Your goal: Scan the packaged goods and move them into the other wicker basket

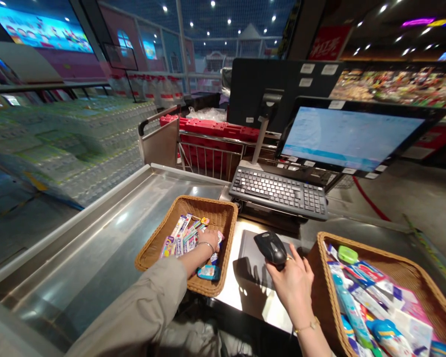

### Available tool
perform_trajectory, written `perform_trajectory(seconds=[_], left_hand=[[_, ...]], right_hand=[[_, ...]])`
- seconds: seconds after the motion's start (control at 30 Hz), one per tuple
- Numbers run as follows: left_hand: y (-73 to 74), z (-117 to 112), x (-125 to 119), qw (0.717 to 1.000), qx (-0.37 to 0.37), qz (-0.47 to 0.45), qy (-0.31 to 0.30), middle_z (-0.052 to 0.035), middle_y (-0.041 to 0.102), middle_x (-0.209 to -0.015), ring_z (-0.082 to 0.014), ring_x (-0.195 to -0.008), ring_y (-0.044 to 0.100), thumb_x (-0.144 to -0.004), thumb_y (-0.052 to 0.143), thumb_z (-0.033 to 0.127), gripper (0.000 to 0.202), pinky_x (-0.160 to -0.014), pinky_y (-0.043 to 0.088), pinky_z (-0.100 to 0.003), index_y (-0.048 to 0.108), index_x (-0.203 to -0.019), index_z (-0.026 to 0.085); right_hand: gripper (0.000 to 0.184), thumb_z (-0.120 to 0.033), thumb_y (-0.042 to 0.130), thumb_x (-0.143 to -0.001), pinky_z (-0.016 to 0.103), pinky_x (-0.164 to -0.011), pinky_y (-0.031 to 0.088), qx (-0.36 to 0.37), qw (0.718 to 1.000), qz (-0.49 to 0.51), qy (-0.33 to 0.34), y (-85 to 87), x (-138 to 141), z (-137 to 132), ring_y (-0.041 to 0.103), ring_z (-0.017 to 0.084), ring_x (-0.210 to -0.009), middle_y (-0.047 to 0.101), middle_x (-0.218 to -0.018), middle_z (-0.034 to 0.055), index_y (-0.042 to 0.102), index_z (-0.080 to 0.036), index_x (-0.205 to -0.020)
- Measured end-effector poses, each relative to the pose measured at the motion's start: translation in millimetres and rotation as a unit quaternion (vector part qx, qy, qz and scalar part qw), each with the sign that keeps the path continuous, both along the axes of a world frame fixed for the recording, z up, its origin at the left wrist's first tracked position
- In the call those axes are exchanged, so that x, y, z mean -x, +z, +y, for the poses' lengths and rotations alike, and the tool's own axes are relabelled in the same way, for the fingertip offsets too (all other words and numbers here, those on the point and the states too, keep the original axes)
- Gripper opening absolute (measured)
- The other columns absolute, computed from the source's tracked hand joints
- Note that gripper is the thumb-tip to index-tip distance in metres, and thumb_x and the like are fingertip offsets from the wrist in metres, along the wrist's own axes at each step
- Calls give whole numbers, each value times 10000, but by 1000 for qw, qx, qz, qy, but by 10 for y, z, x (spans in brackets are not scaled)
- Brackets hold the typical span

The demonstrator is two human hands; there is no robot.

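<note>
My left hand (207,241) reaches down into a brown wicker basket (154,252), its fingers bent among small colourful packages (186,237). The fingertips are partly hidden, so I cannot make out what is between them. A teal and blue pack (208,272) lies in the basket below my wrist. My right hand (292,280) is closed around the handle of a black handheld barcode scanner (270,248), raised over a lit counter plate with its head pointing to the far left. Close to its right stands a second wicker basket (321,277) full of packaged goods (375,297).
Behind the baskets sit a black keyboard (278,191) and a tilted monitor (351,136), with another screen's back (275,94) beyond. A steel counter (96,238) with a raised rim runs left. A metal cart (208,148) and stacked bottle packs (70,139) stand past it.
</note>
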State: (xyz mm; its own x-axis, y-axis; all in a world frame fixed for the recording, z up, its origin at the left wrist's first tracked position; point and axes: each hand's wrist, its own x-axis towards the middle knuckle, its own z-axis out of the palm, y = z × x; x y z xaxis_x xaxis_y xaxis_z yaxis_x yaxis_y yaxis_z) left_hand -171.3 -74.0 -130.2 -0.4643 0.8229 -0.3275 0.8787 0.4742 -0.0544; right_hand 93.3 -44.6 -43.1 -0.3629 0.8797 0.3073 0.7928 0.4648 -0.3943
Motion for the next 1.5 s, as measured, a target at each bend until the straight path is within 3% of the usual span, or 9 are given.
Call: perform_trajectory(seconds=[0.13,0.27,0.4,0.53,0.7,0.87,0.97,1.2,1.5], left_hand=[[-18,-14,-57,1000,15,-10,8,-88,578,-1210,-204,-1021,600,-904,560,356,366,-851,533,-422,540,-1214,163],[63,-2,-45,1000,-10,-28,6,-107,602,-1182,-250,-1080,578,-838,642,382,395,-910,490,-472,578,-1153,153],[289,7,112,995,-72,-64,-6,-118,661,-1091,-325,-1088,582,-628,793,392,456,-904,458,-461,624,-1006,200],[578,-104,304,983,-148,-104,-10,-25,691,-949,-218,-915,656,-673,733,324,334,-776,479,-300,588,-964,247],[822,-389,442,961,-246,-126,-6,-12,688,-985,-183,-908,661,-762,659,338,346,-755,484,-268,539,-1075,250],[915,-601,371,869,-431,-243,33,-27,692,-977,-179,-868,669,-695,737,379,422,-772,528,-299,578,-1051,217],[963,-629,182,809,-474,-339,75,-31,696,-955,-167,-833,679,-692,741,373,457,-752,555,-300,559,-1075,202],[873,-520,-260,734,-496,-452,103,-39,695,-951,-170,-857,677,-649,768,355,476,-806,556,-316,536,-1030,189],[556,-449,-211,737,-480,-455,142,-31,682,-969,-156,-878,657,-698,708,307,478,-847,527,-309,523,-1125,197]], right_hand=[[250,-397,541,-766,498,-1079,250,-5,1000,-6,-8,0,-47,5,457,301,-1293,711,-1035,155,654,-175,-786],[268,-396,542,-764,506,-1061,273,-9,1000,-4,-10,8,-47,15,459,305,-1292,695,-1075,179,665,-164,-820],[246,-369,554,-744,522,-1063,268,-2,1000,7,-6,29,-11,28,458,309,-1292,714,-1024,156,672,-174,-836],[235,-357,556,-739,528,-1069,259,4,1000,17,10,61,35,23,439,310,-1307,718,-1021,134,671,-178,-838],[225,-345,545,-746,530,-1082,235,-2,999,29,22,109,80,-4,433,306,-1311,713,-1053,115,665,-183,-845],[196,-322,543,-735,522,-1087,221,2,999,39,24,177,111,-11,431,305,-1312,718,-1037,111,662,-192,-821],[197,-320,540,-733,520,-1086,223,8,999,41,26,218,126,-13,427,311,-1313,715,-1049,111,661,-190,-817],[226,-327,525,-756,521,-1086,212,-1,999,41,31,237,124,-29,416,309,-1319,708,-1068,111,663,-183,-863],[203,-328,528,-780,511,-1082,223,-22,999,39,31,221,38,4,413,295,-1321,704,-1061,118,651,-178,-839]])
